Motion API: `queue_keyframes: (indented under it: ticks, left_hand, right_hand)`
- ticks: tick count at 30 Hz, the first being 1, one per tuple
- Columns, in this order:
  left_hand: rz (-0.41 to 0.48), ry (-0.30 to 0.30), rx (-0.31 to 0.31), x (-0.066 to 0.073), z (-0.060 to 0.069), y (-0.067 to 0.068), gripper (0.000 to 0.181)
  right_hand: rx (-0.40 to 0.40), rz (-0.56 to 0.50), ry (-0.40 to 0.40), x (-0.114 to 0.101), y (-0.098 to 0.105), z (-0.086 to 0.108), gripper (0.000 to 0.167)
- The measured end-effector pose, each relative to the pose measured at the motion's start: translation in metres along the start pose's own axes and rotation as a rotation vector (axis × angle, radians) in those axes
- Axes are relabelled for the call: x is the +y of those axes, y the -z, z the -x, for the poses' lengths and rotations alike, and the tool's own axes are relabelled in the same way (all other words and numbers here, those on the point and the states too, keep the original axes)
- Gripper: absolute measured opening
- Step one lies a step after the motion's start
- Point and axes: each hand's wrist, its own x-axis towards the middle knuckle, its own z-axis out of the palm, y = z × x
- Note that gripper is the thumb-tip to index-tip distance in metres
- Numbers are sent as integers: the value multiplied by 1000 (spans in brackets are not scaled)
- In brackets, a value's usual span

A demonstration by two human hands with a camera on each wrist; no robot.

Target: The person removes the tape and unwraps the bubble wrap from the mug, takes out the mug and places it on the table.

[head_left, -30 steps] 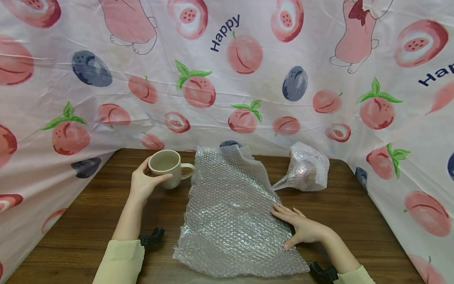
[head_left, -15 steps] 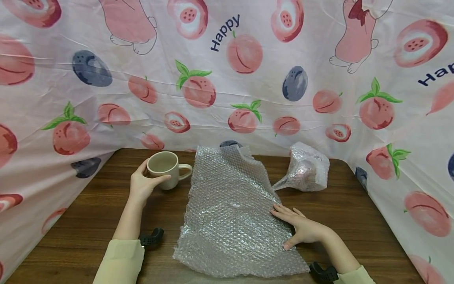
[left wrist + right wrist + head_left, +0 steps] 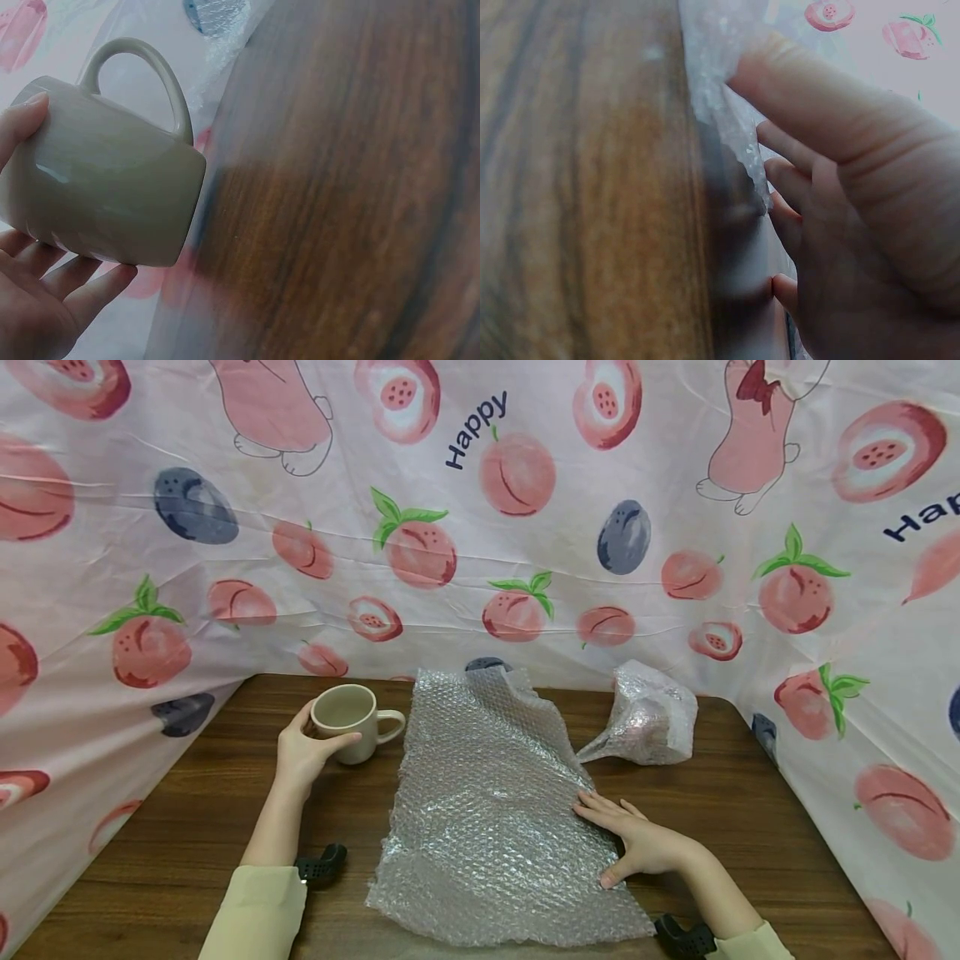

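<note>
Fingers of the left hand grip the smooth beige mug, which might slip. Sliding the spread right hand could skew the bubble wrap.

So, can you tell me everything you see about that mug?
The mug is plain pale beige, glossy and ceramic-looking, with one looped handle. It is roughly upright, mouth up; nothing shows inside. The left hand grips its body, thumb on one side, fingers on the other. It sits left of the bubble wrap sheet, handle towards it. Whether its base touches the table is unclear.
</note>
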Motion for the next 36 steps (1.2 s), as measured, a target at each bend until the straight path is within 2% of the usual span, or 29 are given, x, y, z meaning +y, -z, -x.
queue_keyframes:
  ticks: [20,27,36]
  left_hand:
    - [-1,-7,-18,-7,-1,-1,87]
    - [-29,-1,-44,-8,-2,0,90]
    - [-2,5,-97,-10,-2,1,99]
  right_hand:
    - [-2,6,-4,-5,0,0,103]
    - [-7,1,-20,-6,0,0,103]
    - [-19,-2,-29,-9,0,0,103]
